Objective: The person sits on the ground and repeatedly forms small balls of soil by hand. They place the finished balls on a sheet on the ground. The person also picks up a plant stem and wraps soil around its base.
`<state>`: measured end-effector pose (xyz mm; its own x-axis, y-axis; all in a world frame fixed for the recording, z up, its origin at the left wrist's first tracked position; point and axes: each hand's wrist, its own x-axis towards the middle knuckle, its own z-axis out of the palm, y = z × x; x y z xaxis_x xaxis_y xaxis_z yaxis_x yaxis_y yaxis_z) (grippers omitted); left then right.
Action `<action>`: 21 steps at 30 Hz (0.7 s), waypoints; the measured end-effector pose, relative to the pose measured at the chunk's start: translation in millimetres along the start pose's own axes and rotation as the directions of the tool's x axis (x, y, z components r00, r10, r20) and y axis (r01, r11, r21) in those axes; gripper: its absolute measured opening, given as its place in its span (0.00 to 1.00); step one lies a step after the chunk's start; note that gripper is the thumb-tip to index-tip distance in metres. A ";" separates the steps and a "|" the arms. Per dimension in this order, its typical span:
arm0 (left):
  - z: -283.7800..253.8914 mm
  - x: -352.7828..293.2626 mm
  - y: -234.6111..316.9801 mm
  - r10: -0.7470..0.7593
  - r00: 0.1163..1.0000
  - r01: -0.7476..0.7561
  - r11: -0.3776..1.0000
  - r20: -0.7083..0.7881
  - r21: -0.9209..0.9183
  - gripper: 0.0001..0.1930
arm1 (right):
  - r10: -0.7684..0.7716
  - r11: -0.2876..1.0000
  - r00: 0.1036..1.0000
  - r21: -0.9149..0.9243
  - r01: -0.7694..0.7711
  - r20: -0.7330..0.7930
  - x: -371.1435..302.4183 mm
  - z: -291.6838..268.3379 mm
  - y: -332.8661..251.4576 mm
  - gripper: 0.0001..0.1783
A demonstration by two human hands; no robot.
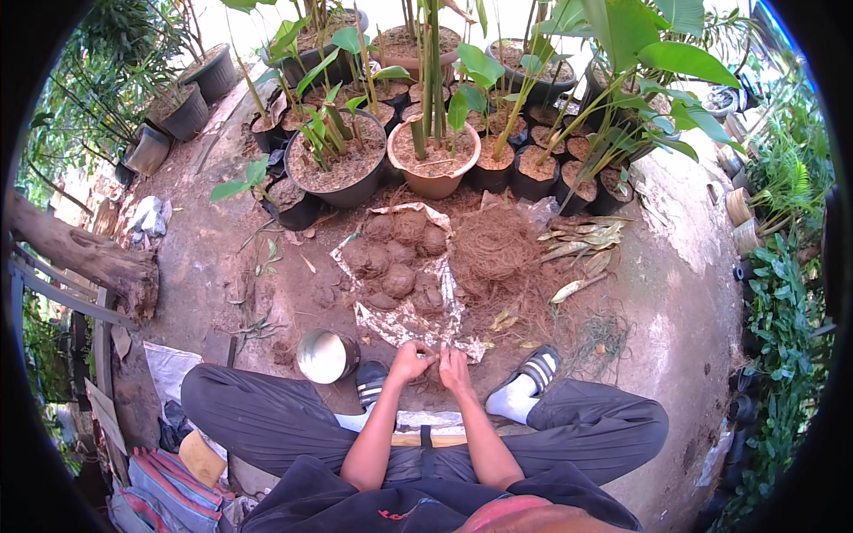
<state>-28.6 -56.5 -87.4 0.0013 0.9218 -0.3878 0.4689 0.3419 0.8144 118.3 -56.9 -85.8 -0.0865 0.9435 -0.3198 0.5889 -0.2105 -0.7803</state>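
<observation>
My left hand [412, 362] and my right hand [454, 368] are side by side in front of me, fingers closed in a pinch. What sits between the fingertips, if anything, is too small to make out. Just beyond them is the near end of a dirty white sheet [388, 327], spread on the ground. Several round brown balls [399, 281], looking like packed soil or fibre, lie grouped on it. Right of the sheet rises a heap of brown stringy fibre [494, 247]. A metal can [327, 355] with a pale inside is tipped toward me, left of my left hand.
Potted plants stand across the far side, among them a terracotta-coloured pot [435, 178] and a wide black pot [333, 182]. Dry leaves [582, 244] lie right of the fibre. A thick log [89, 253] juts in from the left. Striped cloth [169, 489] lies lower left.
</observation>
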 end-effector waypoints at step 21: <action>-41.6 -1.2 38.8 0.078 0.997 -0.081 0.986 -0.031 -0.143 0.14 | 0.180 0.984 0.983 -0.015 -0.180 0.017 0.2 -1.8 7.2 0.33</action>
<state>-47.1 -36.7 -37.4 0.0103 0.9507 -0.3098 0.3364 0.2885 0.8964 124.0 -57.8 -90.5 0.0077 0.8858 -0.4640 0.6072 -0.3729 -0.7017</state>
